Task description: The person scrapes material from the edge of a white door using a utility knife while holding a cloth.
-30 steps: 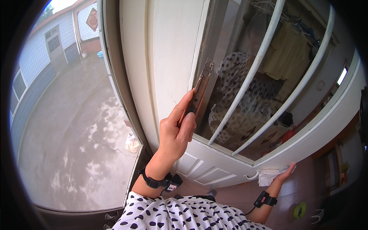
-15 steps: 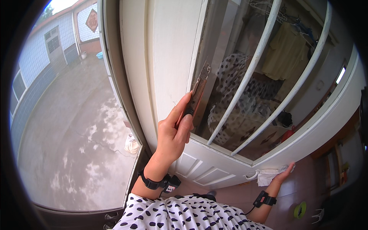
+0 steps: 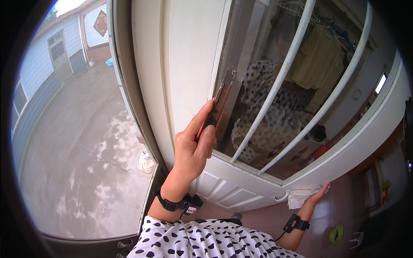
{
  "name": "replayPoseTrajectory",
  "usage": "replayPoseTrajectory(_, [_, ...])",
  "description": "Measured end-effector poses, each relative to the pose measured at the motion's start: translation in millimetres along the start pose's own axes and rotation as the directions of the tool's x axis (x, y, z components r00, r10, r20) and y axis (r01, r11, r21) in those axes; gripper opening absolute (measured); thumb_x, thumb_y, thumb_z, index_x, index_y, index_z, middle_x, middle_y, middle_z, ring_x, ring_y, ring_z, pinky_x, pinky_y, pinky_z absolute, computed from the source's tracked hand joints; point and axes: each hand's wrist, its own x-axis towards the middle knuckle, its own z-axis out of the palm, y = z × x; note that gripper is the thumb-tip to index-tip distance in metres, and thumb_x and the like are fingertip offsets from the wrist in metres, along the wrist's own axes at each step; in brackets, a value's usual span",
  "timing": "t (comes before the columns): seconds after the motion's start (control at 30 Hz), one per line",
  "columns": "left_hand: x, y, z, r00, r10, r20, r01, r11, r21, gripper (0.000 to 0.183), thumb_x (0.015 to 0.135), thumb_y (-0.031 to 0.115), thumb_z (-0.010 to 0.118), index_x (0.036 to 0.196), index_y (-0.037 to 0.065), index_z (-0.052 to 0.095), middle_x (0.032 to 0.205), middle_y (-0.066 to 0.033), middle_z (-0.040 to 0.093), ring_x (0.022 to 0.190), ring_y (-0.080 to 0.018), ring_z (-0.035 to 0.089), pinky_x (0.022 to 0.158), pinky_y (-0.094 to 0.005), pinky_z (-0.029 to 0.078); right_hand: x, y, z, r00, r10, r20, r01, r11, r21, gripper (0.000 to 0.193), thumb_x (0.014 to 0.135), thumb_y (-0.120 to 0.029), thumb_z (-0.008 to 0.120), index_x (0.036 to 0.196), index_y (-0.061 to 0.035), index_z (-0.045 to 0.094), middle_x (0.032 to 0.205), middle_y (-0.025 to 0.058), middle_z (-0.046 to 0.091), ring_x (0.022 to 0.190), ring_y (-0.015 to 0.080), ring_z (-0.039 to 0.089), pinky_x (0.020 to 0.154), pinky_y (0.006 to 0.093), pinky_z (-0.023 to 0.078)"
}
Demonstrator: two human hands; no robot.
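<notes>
The left hand point(image 3: 190, 148) clasps a narrow brown tool point(image 3: 220, 101) between thumb and fingers, its tip over the window pane point(image 3: 251, 92) just beyond the grip, seemingly slanted to follow the pane's edge. Rightward, the right hand point(image 3: 318, 195) meets a white cloth point(image 3: 300, 197) against the door point(image 3: 187, 51); whether clenched, I cannot tell. Far left, outdoors: a blue basin point(image 3: 109, 62), contents indistinct.

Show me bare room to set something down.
Outside, the courtyard floor is bare between the tiled wall and the doorway frame, short of the white bag. Indoors, a bare floor patch shows between the right hand and the green object. It's crowded at the door handle, beside the white cloth, and where the left hand holds the dark tool by the glass.
</notes>
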Motion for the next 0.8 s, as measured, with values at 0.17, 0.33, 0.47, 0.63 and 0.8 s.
replayPoseTrajectory(0.17, [-5,-6,-5,0.999,0.013,0.050,-0.016,0.998,0.064,0.044,0.095,0.006,0.042,0.138,0.004,0.039,0.067,-0.0021,0.053,0.046,-0.0041,0.043,0.043,-0.0189,0.037,-4,-1,0,1.000,0.021,0.007,-0.021,1.000,0.012,0.072,0.091,-0.052,0.047,0.138,0.0000,0.034,0.139,0.0115,0.038,0.125,0.0253,0.038,0.106,0.0357,0.028])
replayPoseTrajectory(0.33, [2,2,-3,0.999,-0.011,0.049,0.007,0.997,0.072,0.044,0.095,0.006,0.042,0.138,0.005,0.039,0.067,-0.0019,0.053,0.046,-0.0041,0.043,0.043,-0.0188,0.036,-4,-1,1,1.000,0.015,0.009,-0.015,1.000,-0.001,0.072,0.091,-0.053,0.046,0.138,0.0000,0.033,0.139,0.0116,0.038,0.125,0.0255,0.039,0.106,0.0353,0.028])
replayPoseTrajectory(0.47, [-2,-8,-3,0.999,-0.008,0.053,0.004,0.998,0.062,0.044,0.094,0.005,0.042,0.138,0.005,0.040,0.067,-0.0017,0.053,0.047,-0.0040,0.043,0.043,-0.0188,0.037,-9,-6,9,0.999,0.021,-0.040,-0.020,1.000,0.016,0.066,0.091,-0.046,0.048,0.134,0.0033,0.038,0.135,0.0133,0.043,0.120,0.0253,0.044,0.102,0.0355,0.034])
replayPoseTrajectory(0.63, [5,-5,1,1.000,-0.009,0.020,0.009,0.999,0.036,0.044,0.091,0.002,0.047,0.135,0.008,0.046,0.063,0.0006,0.052,0.048,-0.0029,0.041,0.045,-0.0195,0.036,-2,-1,6,0.999,0.022,-0.027,-0.021,1.000,0.016,0.067,0.091,-0.047,0.049,0.134,0.0030,0.038,0.134,0.0130,0.043,0.120,0.0250,0.044,0.102,0.0352,0.033])
replayPoseTrajectory(0.8, [4,-11,0,0.999,0.008,0.045,-0.010,0.998,0.061,0.044,0.093,0.004,0.045,0.137,0.006,0.042,0.066,-0.0009,0.053,0.047,-0.0036,0.042,0.044,-0.0188,0.037,-1,1,6,1.000,0.013,-0.029,-0.013,1.000,0.014,0.067,0.091,-0.047,0.049,0.134,0.0030,0.038,0.134,0.0125,0.043,0.120,0.0247,0.044,0.102,0.0351,0.033])
